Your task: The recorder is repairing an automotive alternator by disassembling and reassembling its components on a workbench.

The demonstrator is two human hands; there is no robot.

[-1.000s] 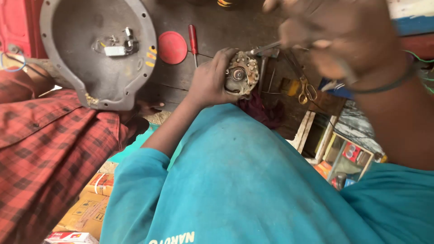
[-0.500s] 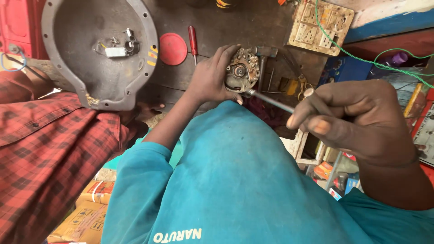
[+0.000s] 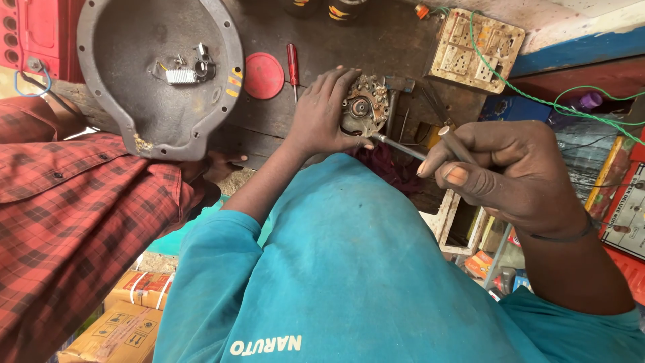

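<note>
The left hand [image 3: 322,114] was cupped around a round, grimy metal motor part with copper windings and a dark hub [image 3: 364,107], pressing it down on the dark wooden bench [image 3: 396,40], just right of a red-handled screwdriver [image 3: 293,62] and a flat red disc [image 3: 263,76]. The right hand [image 3: 510,175] pinched a thin steel-shafted tool [image 3: 398,145] between thumb and fingers, its tip touching the part's lower edge.

I judged the part heavy and stiff for its size, oily enough to slip, with fine wires that would bend or break; its solid outer rim looked the safest place to grip.

The tool's handle was buried in the fist, so its kind was unclear. The part's left side lay hidden under the fingers. A big grey metal housing [image 3: 121,101] sat well to the left beside a person's red checked sleeve [image 3: 67,202].
</note>
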